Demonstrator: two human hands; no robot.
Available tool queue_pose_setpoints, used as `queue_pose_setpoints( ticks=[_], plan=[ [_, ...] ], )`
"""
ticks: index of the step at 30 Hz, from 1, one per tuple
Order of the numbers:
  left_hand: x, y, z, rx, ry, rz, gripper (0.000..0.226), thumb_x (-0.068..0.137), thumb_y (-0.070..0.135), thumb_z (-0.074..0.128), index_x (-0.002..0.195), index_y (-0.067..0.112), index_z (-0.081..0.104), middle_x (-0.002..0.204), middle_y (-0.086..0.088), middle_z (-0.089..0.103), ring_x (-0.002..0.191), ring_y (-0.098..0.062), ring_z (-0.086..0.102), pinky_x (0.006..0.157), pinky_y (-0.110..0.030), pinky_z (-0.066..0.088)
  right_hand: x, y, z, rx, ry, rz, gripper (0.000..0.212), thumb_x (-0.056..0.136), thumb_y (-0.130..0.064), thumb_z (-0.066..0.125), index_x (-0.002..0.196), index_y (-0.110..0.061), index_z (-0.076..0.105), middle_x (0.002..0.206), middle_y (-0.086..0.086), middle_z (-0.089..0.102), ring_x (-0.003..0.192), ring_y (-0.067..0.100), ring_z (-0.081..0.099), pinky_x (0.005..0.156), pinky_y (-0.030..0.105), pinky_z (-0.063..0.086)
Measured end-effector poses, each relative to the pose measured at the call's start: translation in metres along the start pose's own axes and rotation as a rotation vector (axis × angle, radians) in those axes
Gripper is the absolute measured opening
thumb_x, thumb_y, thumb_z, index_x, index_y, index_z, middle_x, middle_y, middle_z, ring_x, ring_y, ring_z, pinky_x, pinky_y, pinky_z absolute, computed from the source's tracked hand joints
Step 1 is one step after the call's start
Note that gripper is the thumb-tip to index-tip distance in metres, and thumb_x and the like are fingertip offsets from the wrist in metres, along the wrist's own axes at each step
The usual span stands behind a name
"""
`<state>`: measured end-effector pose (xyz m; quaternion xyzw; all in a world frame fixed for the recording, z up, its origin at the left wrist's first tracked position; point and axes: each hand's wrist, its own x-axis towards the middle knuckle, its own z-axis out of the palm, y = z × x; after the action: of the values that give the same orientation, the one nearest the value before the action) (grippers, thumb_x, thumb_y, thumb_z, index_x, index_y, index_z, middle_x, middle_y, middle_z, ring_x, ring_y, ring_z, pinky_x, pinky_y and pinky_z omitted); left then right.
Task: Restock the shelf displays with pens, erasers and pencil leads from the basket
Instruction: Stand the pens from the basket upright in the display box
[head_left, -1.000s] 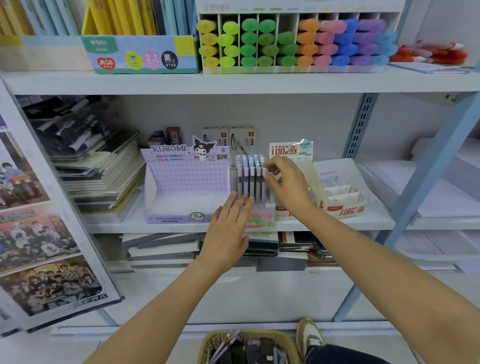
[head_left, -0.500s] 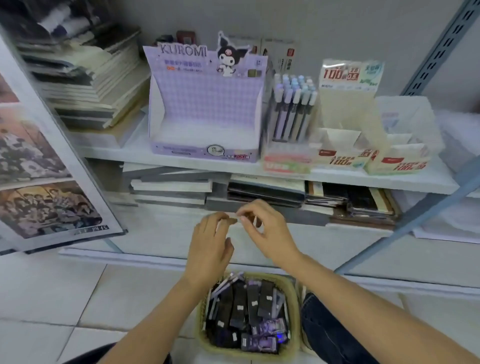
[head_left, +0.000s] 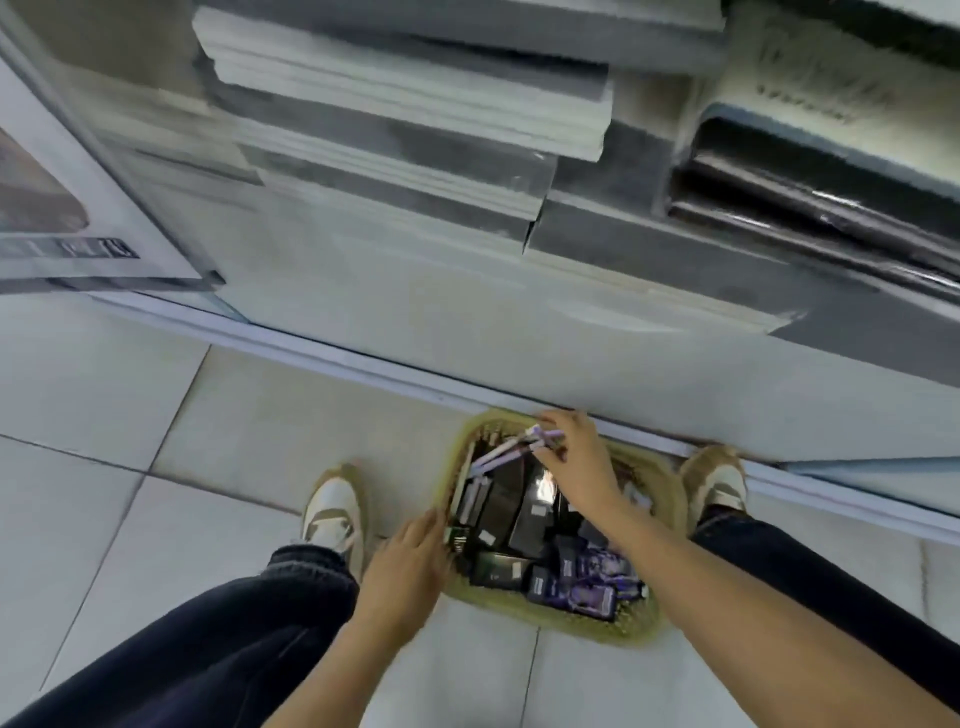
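— Where was the basket (head_left: 597, 626)?
— On the floor tiles (head_left: 156, 415), between the shoes (head_left: 332, 512). The right hand (head_left: 574, 470) pinched pale purple pens (head_left: 506, 451) at its far end. The left hand (head_left: 410, 561) lay straight-fingered against its rim.

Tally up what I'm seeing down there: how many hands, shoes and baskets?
Hands: 2 (left hand, fingers straight; right hand, pinching pens)
Shoes: 2 (left shoe, right shoe)
Baskets: 1 (basket, on the floor between the shoes)
Total: 5
The pens and the rest of the basket's load are too blurred to count.
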<state>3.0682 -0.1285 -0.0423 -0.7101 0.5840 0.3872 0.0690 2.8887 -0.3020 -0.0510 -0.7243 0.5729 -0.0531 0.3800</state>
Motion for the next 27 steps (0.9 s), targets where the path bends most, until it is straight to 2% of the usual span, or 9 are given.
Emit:
queue_pose_setpoints(
  ticks=[2, 5, 10, 12, 15, 18, 20, 24, 27],
  plan=[
    [0.002, -0.003, 0.007, -0.025, 0.054, 0.012, 0.062, 0.101, 0.021, 0.038, 0.156, 0.021, 0.008, 0.162, 0.006, 0.012, 0.145, -0.016, 0.023, 0.115, -0.029, 0.025, 0.010, 0.006, 0.010, -0.037, 0.009, -0.003, 0.021, 0.092, -0.018, 0.062, 0.113, -0.016, 0.064, 0.113, 0.004, 0.053, 0.099, 0.016, 0.057, 0.075, 0.018, 0.035],
    [0.002, -0.007, 0.009, -0.046, 0.120, 0.051, 0.061, 0.099, 0.018, 0.043, 0.155, 0.020, 0.016, 0.160, 0.004, 0.020, 0.141, -0.016, 0.030, 0.112, -0.030, 0.031, 0.013, 0.009, 0.013, -0.059, 0.095, -0.027, 0.013, 0.094, -0.021, 0.059, 0.101, -0.015, 0.069, 0.100, 0.000, 0.058, 0.087, 0.015, 0.057, 0.071, 0.018, 0.039],
    [0.010, 0.004, -0.002, -0.200, 0.252, 0.071, 0.042, 0.099, 0.019, 0.047, 0.140, 0.016, 0.047, 0.146, 0.001, 0.042, 0.129, -0.018, 0.043, 0.106, -0.031, 0.036, 0.002, -0.006, -0.010, 0.212, 0.269, -0.125, 0.013, 0.096, -0.018, 0.058, 0.099, -0.009, 0.067, 0.089, 0.000, 0.063, 0.077, 0.007, 0.059, 0.072, 0.021, 0.049],
    [0.013, 0.015, -0.008, -0.421, 0.291, 0.078, 0.037, 0.099, 0.025, 0.050, 0.135, 0.019, 0.052, 0.135, 0.003, 0.051, 0.122, -0.015, 0.049, 0.100, -0.028, 0.039, -0.004, -0.017, -0.017, 0.394, 0.153, -0.077, 0.011, 0.095, -0.015, 0.058, 0.098, -0.008, 0.066, 0.085, 0.001, 0.066, 0.073, 0.007, 0.063, 0.069, 0.019, 0.051],
    [0.019, 0.034, -0.015, -0.807, 0.168, 0.061, 0.037, 0.097, 0.032, 0.054, 0.133, 0.023, 0.051, 0.123, 0.010, 0.059, 0.111, -0.008, 0.056, 0.093, -0.027, 0.046, -0.017, -0.030, -0.007, 0.550, -0.150, 0.001, 0.010, 0.093, -0.013, 0.061, 0.100, -0.008, 0.066, 0.082, 0.004, 0.069, 0.069, 0.009, 0.067, 0.068, 0.022, 0.054],
    [0.022, 0.041, -0.012, -0.994, 0.094, 0.027, 0.012, 0.100, 0.023, 0.050, 0.107, 0.022, 0.059, 0.084, 0.003, 0.062, 0.075, -0.015, 0.058, 0.071, -0.035, 0.048, -0.027, -0.034, 0.015, 0.579, -0.318, 0.000, 0.012, 0.092, -0.013, 0.062, 0.103, -0.009, 0.067, 0.085, 0.005, 0.070, 0.072, 0.015, 0.067, 0.070, 0.030, 0.058],
    [0.021, 0.031, -0.007, -0.905, 0.151, -0.040, 0.017, 0.101, 0.022, 0.046, 0.092, 0.021, 0.059, 0.070, 0.003, 0.055, 0.064, -0.012, 0.049, 0.061, -0.029, 0.040, -0.027, -0.029, 0.029, 0.601, -0.295, 0.085, 0.017, 0.094, -0.017, 0.061, 0.107, -0.008, 0.066, 0.088, 0.006, 0.070, 0.074, 0.017, 0.066, 0.071, 0.033, 0.058],
    [0.021, 0.000, -0.002, -0.887, 0.227, -0.233, 0.024, 0.102, 0.028, 0.042, 0.095, 0.017, 0.062, 0.073, 0.005, 0.055, 0.067, -0.013, 0.051, 0.062, -0.027, 0.040, -0.016, -0.009, 0.050, 0.760, -0.104, 0.548, 0.035, 0.093, -0.023, 0.063, 0.120, -0.004, 0.053, 0.091, 0.009, 0.066, 0.066, 0.014, 0.063, 0.064, 0.027, 0.056],
    [0.024, -0.010, 0.003, -0.939, 0.233, -0.274, 0.023, 0.102, 0.027, 0.042, 0.094, 0.019, 0.062, 0.069, 0.004, 0.051, 0.064, -0.013, 0.047, 0.062, -0.028, 0.040, -0.001, -0.003, 0.063, 0.858, 0.027, 0.633, 0.031, 0.091, -0.025, 0.067, 0.113, -0.006, 0.057, 0.081, 0.008, 0.065, 0.058, 0.014, 0.060, 0.053, 0.024, 0.053]
  ],
)
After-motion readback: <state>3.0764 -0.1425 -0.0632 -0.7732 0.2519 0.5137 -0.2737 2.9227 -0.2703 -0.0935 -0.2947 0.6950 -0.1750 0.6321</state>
